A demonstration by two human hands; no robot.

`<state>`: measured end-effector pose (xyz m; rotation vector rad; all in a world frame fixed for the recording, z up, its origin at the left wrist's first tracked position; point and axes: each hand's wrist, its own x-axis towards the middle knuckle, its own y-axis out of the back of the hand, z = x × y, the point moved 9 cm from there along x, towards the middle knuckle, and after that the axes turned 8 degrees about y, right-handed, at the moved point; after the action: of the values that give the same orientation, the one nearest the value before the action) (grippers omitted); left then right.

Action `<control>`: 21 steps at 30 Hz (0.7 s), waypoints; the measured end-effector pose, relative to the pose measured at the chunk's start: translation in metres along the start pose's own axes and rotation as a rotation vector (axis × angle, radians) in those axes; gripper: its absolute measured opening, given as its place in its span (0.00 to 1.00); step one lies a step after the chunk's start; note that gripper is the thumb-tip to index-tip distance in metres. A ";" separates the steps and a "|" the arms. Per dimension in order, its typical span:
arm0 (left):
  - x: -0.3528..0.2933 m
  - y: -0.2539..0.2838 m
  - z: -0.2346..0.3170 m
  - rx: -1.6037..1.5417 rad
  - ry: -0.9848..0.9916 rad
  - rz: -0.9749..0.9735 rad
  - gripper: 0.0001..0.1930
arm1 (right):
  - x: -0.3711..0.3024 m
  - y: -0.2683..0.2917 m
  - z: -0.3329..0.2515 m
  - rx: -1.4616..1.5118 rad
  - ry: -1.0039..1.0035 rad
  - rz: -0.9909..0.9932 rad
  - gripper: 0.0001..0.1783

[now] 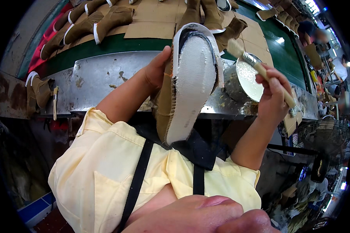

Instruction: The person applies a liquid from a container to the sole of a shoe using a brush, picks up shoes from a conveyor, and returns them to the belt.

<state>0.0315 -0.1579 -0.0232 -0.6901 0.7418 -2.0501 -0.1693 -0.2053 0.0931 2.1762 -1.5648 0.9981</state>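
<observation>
A brown suede boot [164,101] is held up in front of me, its pale sole [194,73] turned toward my view and a white rim band around the toe. My left hand [158,69] grips it from the left side; most of the fingers are hidden behind the boot. To the right, my right hand [274,87] is closed around the wooden handle of a paintbrush [262,70]. The pale bristles point up and left, apart from the sole. Just below the brush stands a metal pot [232,83] with whitish liquid [249,79] in it.
Several brown boots [114,21] lie on cardboard [151,29] over the green conveyor belt [105,48]. A metal ledge [101,73] runs along its near side. Another brush [55,103] and a pair of boots [39,89] are at the left. A fan [324,136] stands at right; people are beyond.
</observation>
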 end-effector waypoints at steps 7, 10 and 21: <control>0.005 -0.007 -0.002 0.024 0.002 0.033 0.39 | 0.016 -0.049 0.020 -0.041 -0.032 -0.126 0.07; 0.001 -0.007 0.000 0.051 -0.007 0.095 0.39 | 0.013 -0.037 0.010 -0.110 -0.052 -0.117 0.07; 0.005 -0.012 -0.008 0.093 0.046 0.115 0.39 | 0.025 -0.072 -0.018 -0.467 0.098 -0.427 0.06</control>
<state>0.0174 -0.1544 -0.0186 -0.5372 0.6912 -1.9876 -0.1058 -0.1856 0.1341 1.9682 -1.0821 0.5313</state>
